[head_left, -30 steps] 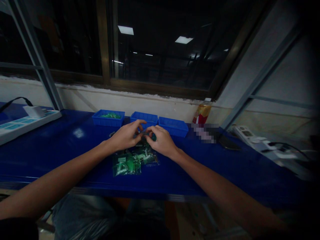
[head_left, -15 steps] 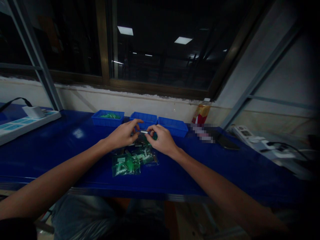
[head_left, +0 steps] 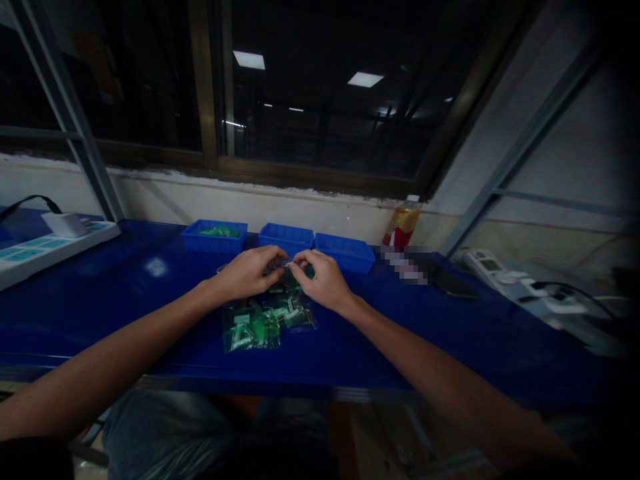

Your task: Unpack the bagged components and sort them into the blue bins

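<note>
Both hands meet over the middle of the table, fingertips almost touching. My left hand (head_left: 253, 270) has thumb and forefinger curled round one end of a small slim piece (head_left: 285, 264), pale where it shows. The other end sits in the pinch of my right hand (head_left: 323, 277). Fingers cover most of the piece, so its kind cannot be made out. Beneath the hands lie clear plastic bags (head_left: 253, 328) with green and white contents, and several small loose parts partly hidden by the fingers.
Along the wall stand a blue bin (head_left: 215, 237) with green items, a middle blue bin (head_left: 286, 236) and a right blue bin (head_left: 345, 252). A red and yellow packet (head_left: 401, 228) and a dark phone (head_left: 454, 285) are at right. Power strips (head_left: 55, 248) flank the table.
The left fingers have closed in on the slim piece, and the hands are closer together. Its white face, plain to see before, is now mostly covered.
</note>
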A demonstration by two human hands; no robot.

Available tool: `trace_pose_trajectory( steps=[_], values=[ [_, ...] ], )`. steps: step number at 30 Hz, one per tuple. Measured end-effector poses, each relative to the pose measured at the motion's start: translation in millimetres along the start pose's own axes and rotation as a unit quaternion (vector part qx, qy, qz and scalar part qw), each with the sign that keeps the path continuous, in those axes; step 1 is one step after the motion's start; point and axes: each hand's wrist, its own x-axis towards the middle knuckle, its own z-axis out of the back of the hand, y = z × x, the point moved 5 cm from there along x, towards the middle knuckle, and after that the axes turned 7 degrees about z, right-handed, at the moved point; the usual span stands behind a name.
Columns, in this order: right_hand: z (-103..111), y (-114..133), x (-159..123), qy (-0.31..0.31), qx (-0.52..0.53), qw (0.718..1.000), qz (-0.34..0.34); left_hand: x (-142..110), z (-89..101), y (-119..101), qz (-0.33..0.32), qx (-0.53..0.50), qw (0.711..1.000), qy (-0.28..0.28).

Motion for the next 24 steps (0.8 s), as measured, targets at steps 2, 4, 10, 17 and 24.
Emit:
trace_pose_trajectory(
  steps=[2, 4, 10, 17, 24],
  values=[
    [0.0, 0.4, -0.2, 0.0, 0.008, 1.0, -0.002, 0.1, 0.7, -1.6, -0.003, 0.014, 1.0, 0.003],
    [0.3, 0.3, -0.2, 0.007, 0.017, 1.0, -0.005, 0.2, 2.2, -2.5, 0.001, 0.022, 1.0, 0.002],
    [1.4, 1.2, 0.1, 0.045, 0.04, 0.998, 0.021, 0.2, 5.0, -4.4, -0.001, 0.03, 1.0, 0.01],
    [1.1, 2.1, 0.3, 0.04, 0.037, 0.998, 0.029, -0.4, 5.7, -4.8, 0.012, 0.031, 0.999, 0.019],
    [4.7, -2.9, 1.5, 0.007, 0.063, 0.998, 0.003, 0.7, 8.0, -4.8, -0.005, 0.032, 0.999, 0.017]
  ],
)
